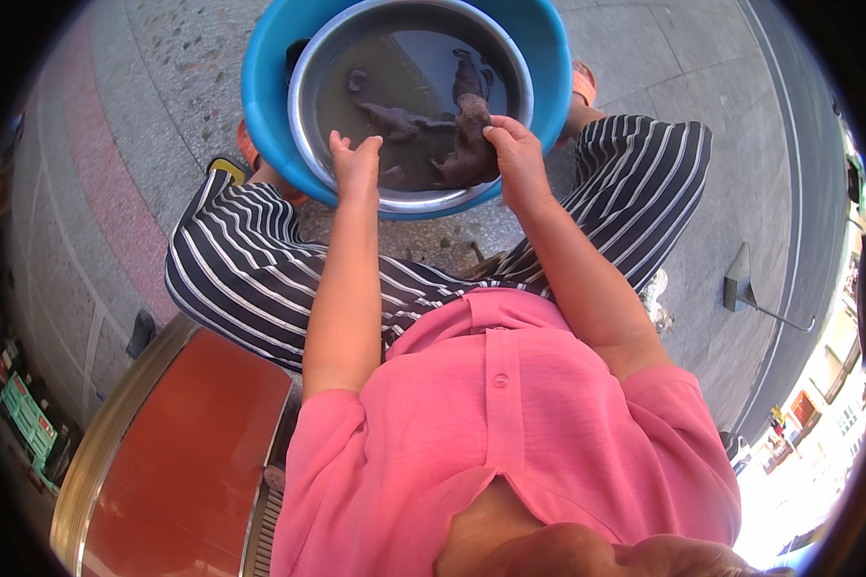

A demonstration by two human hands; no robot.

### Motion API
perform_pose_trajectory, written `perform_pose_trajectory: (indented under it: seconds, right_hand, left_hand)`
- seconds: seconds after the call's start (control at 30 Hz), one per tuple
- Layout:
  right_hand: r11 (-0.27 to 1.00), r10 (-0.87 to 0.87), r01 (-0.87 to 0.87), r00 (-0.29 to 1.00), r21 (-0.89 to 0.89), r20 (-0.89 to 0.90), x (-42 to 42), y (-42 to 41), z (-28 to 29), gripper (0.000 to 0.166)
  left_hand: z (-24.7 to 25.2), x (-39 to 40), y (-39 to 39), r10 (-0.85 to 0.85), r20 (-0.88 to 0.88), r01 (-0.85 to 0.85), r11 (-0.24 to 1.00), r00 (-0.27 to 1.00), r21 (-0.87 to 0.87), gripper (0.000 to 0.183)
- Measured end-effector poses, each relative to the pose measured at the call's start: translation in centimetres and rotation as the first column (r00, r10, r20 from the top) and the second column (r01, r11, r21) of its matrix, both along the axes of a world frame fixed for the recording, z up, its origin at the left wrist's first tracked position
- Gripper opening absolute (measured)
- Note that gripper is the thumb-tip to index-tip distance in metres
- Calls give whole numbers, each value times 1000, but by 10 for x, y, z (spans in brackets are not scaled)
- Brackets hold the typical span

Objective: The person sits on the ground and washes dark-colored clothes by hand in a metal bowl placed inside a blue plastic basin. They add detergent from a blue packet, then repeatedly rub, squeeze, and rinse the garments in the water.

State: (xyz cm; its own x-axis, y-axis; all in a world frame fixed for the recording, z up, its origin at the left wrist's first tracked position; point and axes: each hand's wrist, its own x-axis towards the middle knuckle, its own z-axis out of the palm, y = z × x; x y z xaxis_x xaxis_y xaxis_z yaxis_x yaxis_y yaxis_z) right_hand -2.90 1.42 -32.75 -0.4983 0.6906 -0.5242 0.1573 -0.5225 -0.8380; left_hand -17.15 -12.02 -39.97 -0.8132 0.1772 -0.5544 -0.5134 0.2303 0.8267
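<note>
A steel basin (302, 137) of murky water sits inside a larger blue plastic tub (265, 86) between my knees. My right hand (517, 150) pinches a wet brown cloth piece (471, 137) with a ribbed edge, perhaps a sock, at the basin's right side. Its lower part hangs against the near rim. Over the near left of the water is my left hand (357, 162), fingers apart and seemingly holding nothing. More dark cloth (404, 121) lies partly sunk between the hands, its outline blurred by the water. Another dark wet piece (466, 72) shows beyond the held cloth.
Speckled paving (187, 65) surrounds the tub. A red-topped piece of furniture with metal trim (180, 447) stands close on my left. To the right lies a long-handled dustpan (737, 285). Something black (296, 58) is wedged between basin and tub.
</note>
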Motion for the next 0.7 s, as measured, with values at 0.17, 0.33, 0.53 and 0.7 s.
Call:
perform_pose_trajectory:
  seconds: [0.17,0.33,0.53,0.7]
  right_hand:
    - [998,-10,7,999,-60,-48,-2,-4,3,19]
    - [961,268,-274,956,35,116,3,-3,-11,20]
    - [798,434,-526,840,294,325,5,-21,-19,24]
    - [785,433,-542,827,301,359,5,-19,-16,20]
  left_hand:
    - [-40,7,-11,-125,-26,118,975,992,-187,66]
    - [41,40,18,-321,-332,363,929,887,71,35]
    - [59,53,13,-508,-374,556,831,776,25,17]
    - [49,51,9,-512,-380,544,839,771,-26,12]
